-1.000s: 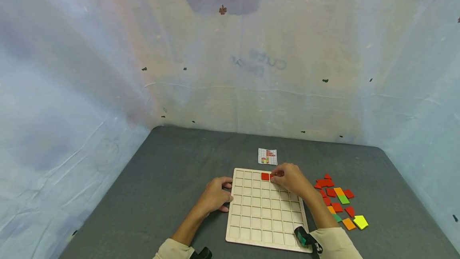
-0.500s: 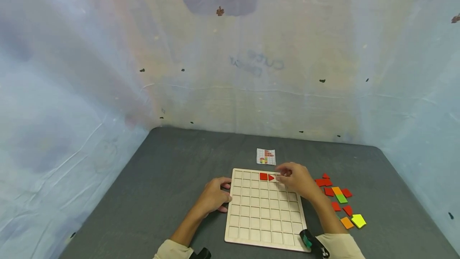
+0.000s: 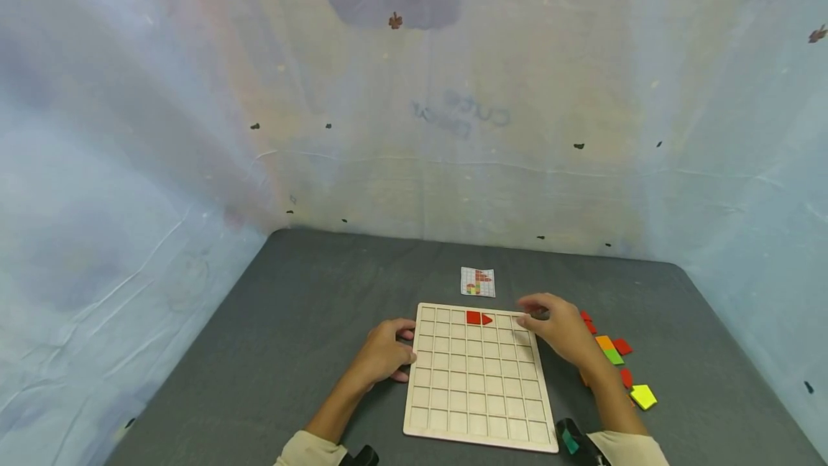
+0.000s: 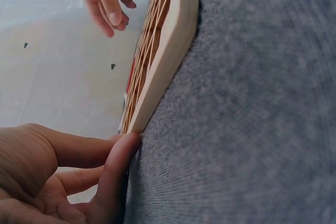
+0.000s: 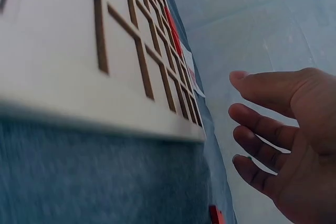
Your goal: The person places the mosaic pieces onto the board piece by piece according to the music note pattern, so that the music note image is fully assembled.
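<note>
A wooden grid board (image 3: 479,444) lies on the dark table. A red square tile (image 3: 474,318) and a red triangle tile (image 3: 487,319) sit side by side in its top row. My left hand (image 3: 387,352) holds the board's left edge; in the left wrist view, its thumb (image 4: 118,161) and a finger meet at the board's rim. My right hand (image 3: 561,328) hovers near the top right corner with relaxed, parted fingers and holds nothing, as the right wrist view also shows.
A small printed pattern card (image 3: 477,282) lies behind the board. Right of it are loose tiles, partly behind my right arm: red ones (image 3: 622,346), a green one (image 3: 613,357), an orange one (image 3: 604,342) and a yellow pentagon (image 3: 643,397). A patterned sheet (image 3: 414,185) hangs behind the table.
My right hand has let go of the red triangle tile beside the red square tile and moved right, to the board's corner. My left hand has stayed on the left edge.
</note>
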Motion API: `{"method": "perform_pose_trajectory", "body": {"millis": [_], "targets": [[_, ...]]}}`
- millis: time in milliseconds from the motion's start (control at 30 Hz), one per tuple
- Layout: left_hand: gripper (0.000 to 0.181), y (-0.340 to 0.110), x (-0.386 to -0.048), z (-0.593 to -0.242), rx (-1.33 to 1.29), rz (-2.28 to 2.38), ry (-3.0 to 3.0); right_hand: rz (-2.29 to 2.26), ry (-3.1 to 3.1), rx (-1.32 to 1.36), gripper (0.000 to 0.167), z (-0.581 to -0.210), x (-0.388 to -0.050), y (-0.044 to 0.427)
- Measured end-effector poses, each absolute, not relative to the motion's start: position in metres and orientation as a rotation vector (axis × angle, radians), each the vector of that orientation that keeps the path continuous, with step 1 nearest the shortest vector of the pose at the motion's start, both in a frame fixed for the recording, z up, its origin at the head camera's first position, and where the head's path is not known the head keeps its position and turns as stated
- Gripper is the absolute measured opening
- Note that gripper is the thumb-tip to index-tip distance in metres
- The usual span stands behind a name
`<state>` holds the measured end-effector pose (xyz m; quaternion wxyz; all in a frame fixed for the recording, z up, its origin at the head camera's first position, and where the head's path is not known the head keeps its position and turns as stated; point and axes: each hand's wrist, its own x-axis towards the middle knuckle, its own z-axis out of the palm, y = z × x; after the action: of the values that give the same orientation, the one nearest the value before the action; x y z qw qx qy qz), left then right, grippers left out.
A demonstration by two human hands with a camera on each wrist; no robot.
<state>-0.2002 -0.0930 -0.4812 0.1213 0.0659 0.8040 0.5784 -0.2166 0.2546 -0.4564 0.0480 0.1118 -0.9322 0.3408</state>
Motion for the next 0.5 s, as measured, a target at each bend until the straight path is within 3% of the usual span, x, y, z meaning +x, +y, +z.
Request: {"method": "perform_pose_trajectory", "body": {"millis": [500], "targets": [[0.067, -0.093, -0.203, -0.481, 0.187, 1.659, 2.358, 1.051, -2.81, 0.209, 0.043, -0.454, -0.21, 0.299]]}}
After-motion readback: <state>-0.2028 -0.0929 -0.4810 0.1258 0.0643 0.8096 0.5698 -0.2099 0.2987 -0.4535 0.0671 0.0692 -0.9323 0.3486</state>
